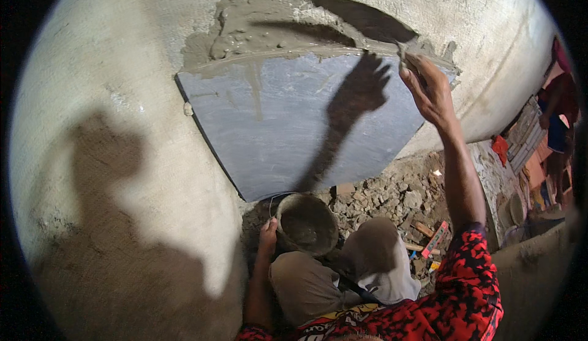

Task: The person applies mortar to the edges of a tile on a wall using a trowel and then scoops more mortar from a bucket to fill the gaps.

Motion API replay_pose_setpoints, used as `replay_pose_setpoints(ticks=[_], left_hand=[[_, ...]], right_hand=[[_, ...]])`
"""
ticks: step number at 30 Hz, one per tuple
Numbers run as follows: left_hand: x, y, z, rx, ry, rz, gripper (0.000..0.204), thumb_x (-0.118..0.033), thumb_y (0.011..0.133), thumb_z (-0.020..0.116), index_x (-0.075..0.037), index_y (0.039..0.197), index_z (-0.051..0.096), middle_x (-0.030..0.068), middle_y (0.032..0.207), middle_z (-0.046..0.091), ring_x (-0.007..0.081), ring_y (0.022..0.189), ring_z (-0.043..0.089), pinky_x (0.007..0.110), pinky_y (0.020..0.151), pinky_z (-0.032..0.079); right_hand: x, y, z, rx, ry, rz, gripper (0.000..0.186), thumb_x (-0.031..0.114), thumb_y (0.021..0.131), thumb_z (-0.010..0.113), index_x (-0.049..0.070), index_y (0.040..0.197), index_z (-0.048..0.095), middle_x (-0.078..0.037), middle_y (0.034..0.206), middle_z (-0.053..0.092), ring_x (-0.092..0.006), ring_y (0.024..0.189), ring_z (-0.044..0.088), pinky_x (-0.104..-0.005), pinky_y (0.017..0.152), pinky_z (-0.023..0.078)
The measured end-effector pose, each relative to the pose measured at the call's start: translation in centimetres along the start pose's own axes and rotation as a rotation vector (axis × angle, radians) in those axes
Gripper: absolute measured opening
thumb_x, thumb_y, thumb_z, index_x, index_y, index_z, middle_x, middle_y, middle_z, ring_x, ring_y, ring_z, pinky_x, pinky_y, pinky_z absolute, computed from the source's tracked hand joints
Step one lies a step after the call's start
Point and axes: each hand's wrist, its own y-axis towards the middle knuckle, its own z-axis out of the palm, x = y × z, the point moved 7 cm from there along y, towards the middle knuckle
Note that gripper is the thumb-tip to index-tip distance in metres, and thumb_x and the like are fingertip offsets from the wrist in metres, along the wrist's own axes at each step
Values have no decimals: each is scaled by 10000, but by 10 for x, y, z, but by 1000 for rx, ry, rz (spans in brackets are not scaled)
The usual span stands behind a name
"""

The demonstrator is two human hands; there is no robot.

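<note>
Holding a trowel (364, 19) toward one o'clock, the right hand (431, 88) was clenched around its handle (402, 58) while, near seven, the left hand (267, 237) clasped the wire bail (272, 207) of a bucket (331, 219).

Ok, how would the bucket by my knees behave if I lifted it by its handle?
The bucket would probably swing or tip, as its wire handle is thin. Its round shape suggests fair stiffness. The grey mix inside may add weight, though how much is hard to tell.
</note>
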Motion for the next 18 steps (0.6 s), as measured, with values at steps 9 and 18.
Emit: replay_pose_setpoints(ticks=[9,18], left_hand=[[-26,-17,16,61,-184,-107,454,-394,969,463,12,1122,598,82,1043,611,178,996,535,327,910,402],[13,-5,-3,-44,-173,-236,462,-489,921,523,-50,1004,640,-5,777,523,116,674,427,299,604,351]], right_hand=[[87,77,33,493,-353,-493,243,189,964,496,26,837,623,-94,625,600,-208,566,605,-351,543,505],[126,128,9,673,-610,-208,294,277,902,525,40,918,697,-143,734,669,-221,608,604,-389,599,523]])
